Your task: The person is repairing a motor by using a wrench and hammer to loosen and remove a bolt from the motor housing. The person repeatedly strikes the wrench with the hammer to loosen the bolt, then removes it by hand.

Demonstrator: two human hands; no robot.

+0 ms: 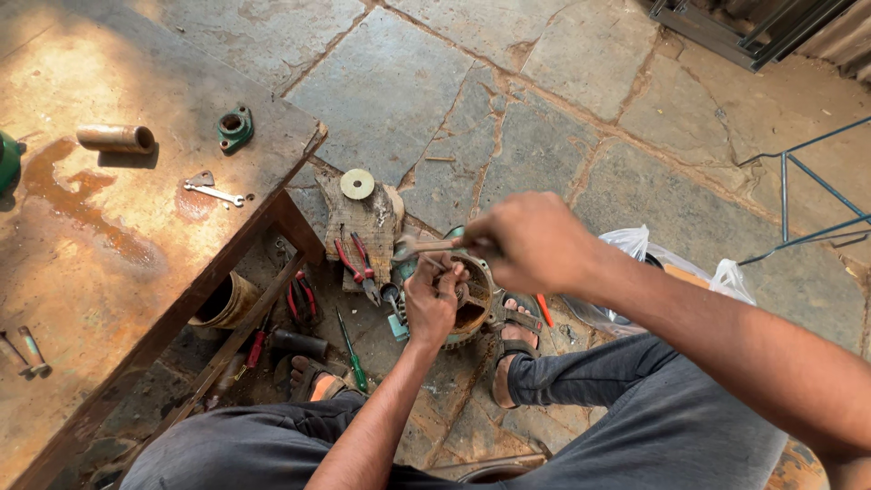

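I sit over a round, rusty green motor housing (pixel 474 308) that stands on the stone floor between my feet. My left hand (pixel 432 302) rests on its rim, fingers curled over a small part at the opening. My right hand (pixel 531 240) grips a metal spanner (pixel 426 245) whose jaw end points left above the housing.
A rusty metal table (pixel 109 236) fills the left, with a pipe piece (pixel 115 138), green flange (pixel 235 127) and small spanner (pixel 216 191) on it. A wood block (pixel 367 218) carries a disc (pixel 357 184) and red pliers (pixel 360 266). Screwdrivers (pixel 350 349) lie on the floor; plastic bag (pixel 662 268) at right.
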